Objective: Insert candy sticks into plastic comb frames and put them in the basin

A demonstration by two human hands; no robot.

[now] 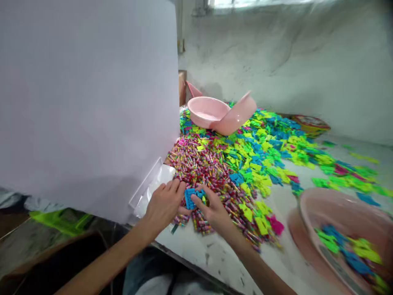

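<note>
Between both hands, above the near edge of a pile, is a small blue plastic piece [189, 199] with a moulded outline and a bit of yellow-green beside it. My left hand [164, 201] is closed at its left side, fingers curled and thumb underneath. My right hand [215, 209] pinches its right side between thumb and fingers. Just beyond them spreads a heap of short, thin, crayon-like sticks [196, 164] in pink, purple and yellow. Flat moulded plastic pieces [254, 159] in yellow, green, blue and pink lie heaped behind and to the right.
A pink basin [307, 205] holding some coloured pieces stands at the near right. Two more pink basins, one upright [196, 112] and one tilted [241, 114], rest on the far pile. A large white panel [92, 102] rises on the left, with a clear plastic bag [164, 174] beside it.
</note>
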